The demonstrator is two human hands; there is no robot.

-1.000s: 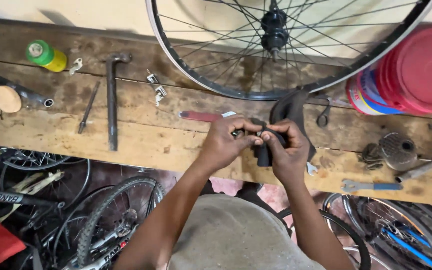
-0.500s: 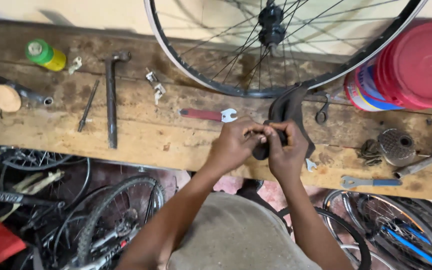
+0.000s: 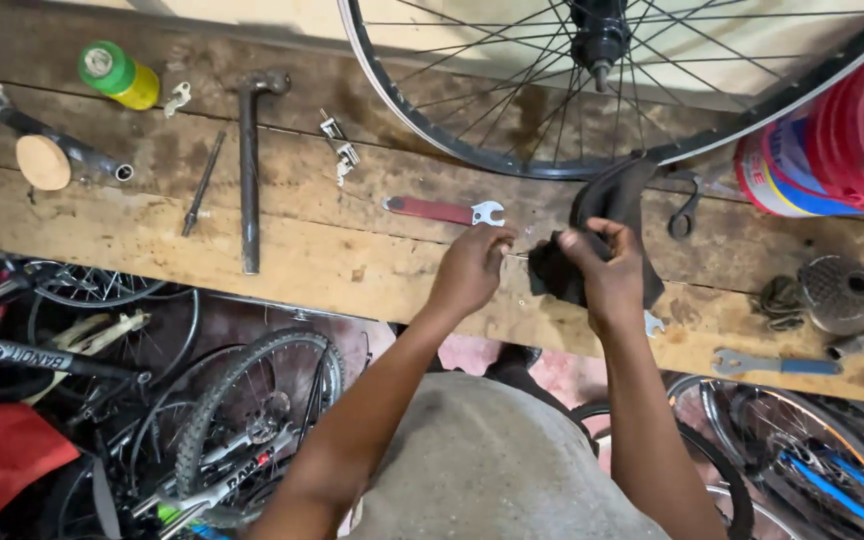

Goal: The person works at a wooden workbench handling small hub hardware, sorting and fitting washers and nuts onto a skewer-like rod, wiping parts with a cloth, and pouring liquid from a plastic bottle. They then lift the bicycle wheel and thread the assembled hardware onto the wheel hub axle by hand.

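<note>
Right hand point(image 3: 607, 275) pinches the dark, limp rubber strip point(image 3: 607, 205); left hand point(image 3: 474, 268), loosely curled just beside it, has let go and drawn slightly apart since earlier

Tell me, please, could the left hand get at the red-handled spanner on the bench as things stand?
Probably yes: the left hand hangs just below the red-handled spanner, with only bare wooden bench between them. The right hand holds the black cloth.

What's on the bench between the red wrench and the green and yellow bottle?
In the head view, a long dark metal bar and small silvery clips lie between the red wrench and the bottle.
</note>
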